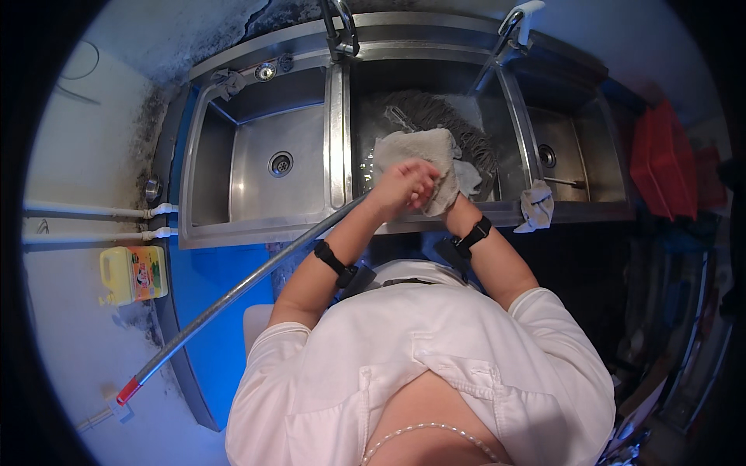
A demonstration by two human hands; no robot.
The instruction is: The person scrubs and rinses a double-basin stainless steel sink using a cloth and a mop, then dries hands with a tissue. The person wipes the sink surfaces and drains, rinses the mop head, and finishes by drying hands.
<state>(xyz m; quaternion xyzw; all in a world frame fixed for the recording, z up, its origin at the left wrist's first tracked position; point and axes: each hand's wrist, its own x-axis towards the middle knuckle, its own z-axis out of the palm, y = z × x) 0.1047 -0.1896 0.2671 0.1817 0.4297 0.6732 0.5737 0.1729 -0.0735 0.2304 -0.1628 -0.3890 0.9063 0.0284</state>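
Observation:
Over the front of the middle stainless-steel sink basin [364, 76], a beige cloth [417, 145] hangs bunched in front of me. My left hand [408, 183] is against the near side of this cloth with its fingers curled; whether they pinch the fabric is unclear. The cloth covers most of my right hand [456, 201], which holds it from the right, fingers hidden. A pale bluish cloth [468, 177] shows just behind. Dark mop strands [466, 128] lie in the basin, with a metal clamp-like piece [399, 116] beside them.
A metal pole [245, 285] with a red end slants under my left arm to the basin's edge. Two faucets [344, 46] [513, 29] stand behind. A rag [537, 205] hangs on the front rim. Red plastic crates [664, 160] stand right; a yellow jug [134, 275] is left.

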